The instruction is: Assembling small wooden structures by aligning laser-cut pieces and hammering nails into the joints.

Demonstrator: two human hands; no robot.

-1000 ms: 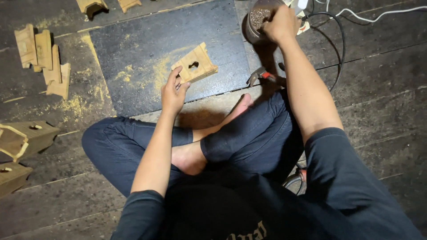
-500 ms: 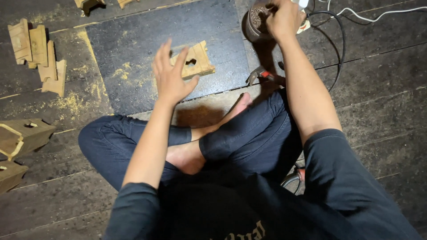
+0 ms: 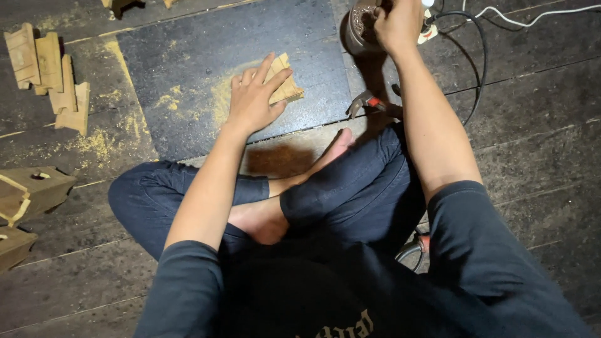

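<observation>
Two bare feet are tucked under crossed legs on the plank floor [image 3: 526, 125]. Beyond them the left hand [image 3: 253, 100] lies flat, fingers spread wide, pressing the wooden block [image 3: 287, 87] onto the dark mat [image 3: 188, 56]. Farther off, the right hand [image 3: 397, 25] is wrapped around the power tool [image 3: 360, 28]. With sawdust underneath, the block could slide toward the tool's cord [image 3: 476, 56].

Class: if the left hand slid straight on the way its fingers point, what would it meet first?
The left hand already lies flat on the wood piece, fingers pointing up and right. Beyond that, bare dark mat; the power tool probably lies right of that line.
</observation>
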